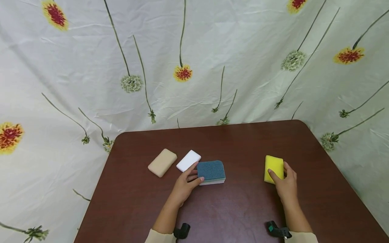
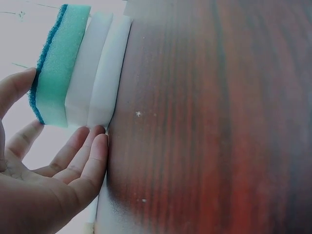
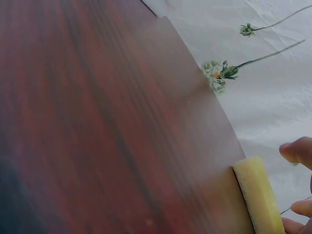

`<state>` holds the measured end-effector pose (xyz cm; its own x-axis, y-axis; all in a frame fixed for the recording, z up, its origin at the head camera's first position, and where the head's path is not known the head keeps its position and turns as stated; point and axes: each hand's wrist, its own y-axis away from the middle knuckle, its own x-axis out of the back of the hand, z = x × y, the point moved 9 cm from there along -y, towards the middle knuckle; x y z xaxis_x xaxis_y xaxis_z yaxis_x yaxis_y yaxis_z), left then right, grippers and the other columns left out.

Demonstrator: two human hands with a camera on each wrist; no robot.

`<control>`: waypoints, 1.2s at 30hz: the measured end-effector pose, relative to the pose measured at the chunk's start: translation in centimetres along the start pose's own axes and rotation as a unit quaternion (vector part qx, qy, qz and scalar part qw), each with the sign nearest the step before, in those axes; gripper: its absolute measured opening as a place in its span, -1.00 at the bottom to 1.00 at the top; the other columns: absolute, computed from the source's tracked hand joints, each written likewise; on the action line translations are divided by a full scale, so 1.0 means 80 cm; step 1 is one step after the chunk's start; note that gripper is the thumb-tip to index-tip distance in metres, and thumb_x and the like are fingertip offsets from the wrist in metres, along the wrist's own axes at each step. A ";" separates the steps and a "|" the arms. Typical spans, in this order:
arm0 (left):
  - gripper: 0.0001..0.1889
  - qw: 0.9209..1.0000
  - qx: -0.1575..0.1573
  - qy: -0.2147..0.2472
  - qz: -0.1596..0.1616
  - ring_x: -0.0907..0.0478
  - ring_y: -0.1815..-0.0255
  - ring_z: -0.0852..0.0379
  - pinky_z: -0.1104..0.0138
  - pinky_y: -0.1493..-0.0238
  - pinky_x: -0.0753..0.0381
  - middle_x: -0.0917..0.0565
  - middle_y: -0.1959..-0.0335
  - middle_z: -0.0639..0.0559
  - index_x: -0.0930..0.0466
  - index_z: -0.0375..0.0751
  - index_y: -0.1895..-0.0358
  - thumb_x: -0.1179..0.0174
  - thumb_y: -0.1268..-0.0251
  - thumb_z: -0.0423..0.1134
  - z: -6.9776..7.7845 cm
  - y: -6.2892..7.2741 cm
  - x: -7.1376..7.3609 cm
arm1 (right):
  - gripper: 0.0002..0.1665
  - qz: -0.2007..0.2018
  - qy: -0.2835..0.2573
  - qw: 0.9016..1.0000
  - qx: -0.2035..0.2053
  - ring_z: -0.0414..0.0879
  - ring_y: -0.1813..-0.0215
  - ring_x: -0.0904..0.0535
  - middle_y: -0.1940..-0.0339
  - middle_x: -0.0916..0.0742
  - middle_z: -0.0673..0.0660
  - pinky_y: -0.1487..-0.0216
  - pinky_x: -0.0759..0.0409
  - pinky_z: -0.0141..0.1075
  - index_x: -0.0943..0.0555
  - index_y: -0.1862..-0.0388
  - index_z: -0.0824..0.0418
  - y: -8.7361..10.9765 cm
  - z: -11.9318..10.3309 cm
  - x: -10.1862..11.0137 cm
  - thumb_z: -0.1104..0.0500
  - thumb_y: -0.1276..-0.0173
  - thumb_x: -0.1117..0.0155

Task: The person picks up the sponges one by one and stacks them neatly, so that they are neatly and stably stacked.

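A stack (image 1: 211, 172) stands near the middle of the table, a green sponge (image 2: 61, 73) with a dark blue scouring face on top and two white sponges (image 2: 95, 73) beneath. Against its left side rest the spread fingertips of my left hand (image 1: 183, 186), the thumb at the top near corner. Farther right, a yellow sponge (image 1: 274, 168) lies flat on the table. My right hand (image 1: 287, 185) is at its right edge with the fingers loosely bent. In the right wrist view, the thumb is raised apart from the yellow sponge.
A beige sponge (image 1: 162, 162) and a white sponge (image 1: 189, 160) lie left of the stack. The dark brown table (image 1: 237, 209) has rounded far corners. Behind it hangs a white flowered cloth (image 1: 249, 44). A dark strap camera sits on each wrist.
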<state>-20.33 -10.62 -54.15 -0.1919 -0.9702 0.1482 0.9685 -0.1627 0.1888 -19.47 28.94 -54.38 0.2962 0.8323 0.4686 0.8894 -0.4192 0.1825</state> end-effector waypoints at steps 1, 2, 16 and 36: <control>-0.24 1.000 0.000 0.000 0.000 -0.43 -0.40 -0.22 -0.02 -0.26 -0.56 -0.41 -0.36 -0.23 -0.24 0.24 -0.56 -0.36 -0.33 -0.03 0.000 0.000 0.000 | 0.11 -0.005 0.005 1.000 0.001 0.36 -0.56 -0.15 -0.60 -0.12 0.40 -0.48 -0.25 0.18 0.06 -0.68 0.18 0.001 -0.002 -0.002 -0.12 -0.41 -0.33; -0.24 1.000 0.001 0.000 0.000 -0.42 -0.40 -0.22 -0.02 -0.26 -0.56 -0.41 -0.36 -0.23 -0.23 0.24 -0.56 -0.36 -0.33 -0.04 0.001 0.000 0.000 | 0.12 -0.011 0.013 1.000 0.002 0.36 -0.56 -0.15 -0.60 -0.11 0.41 -0.47 -0.25 0.19 0.07 -0.68 0.18 0.001 -0.003 -0.005 -0.12 -0.40 -0.34; -0.23 1.000 0.007 0.000 -0.001 -0.42 -0.40 -0.24 -0.01 -0.26 -0.56 -0.41 -0.36 -0.23 -0.23 0.22 -0.57 -0.36 -0.33 -0.04 0.001 0.001 0.000 | 0.23 -0.085 0.092 0.991 0.048 0.37 -0.54 -0.13 -0.62 -0.15 0.40 -0.37 -0.32 0.26 0.13 -0.70 0.11 0.006 -0.019 -0.052 -0.23 -0.33 -0.38; -0.23 1.000 0.004 0.005 -0.005 -0.42 -0.41 -0.23 -0.02 -0.26 -0.55 -0.40 -0.37 -0.24 -0.22 0.24 -0.56 -0.36 -0.32 -0.02 -0.002 -0.001 0.000 | 0.25 -0.119 0.167 0.969 0.138 0.34 -0.45 -0.20 -0.60 -0.20 0.37 -0.26 -0.33 0.25 0.02 -0.67 0.23 0.032 -0.049 -0.103 -0.12 -0.22 -0.49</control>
<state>-20.34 -10.64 -54.34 -0.1996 -0.9704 0.1362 0.9653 -0.1708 0.1976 -20.99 19.60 -54.42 -0.0176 0.7111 0.7028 0.9916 -0.0779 0.1037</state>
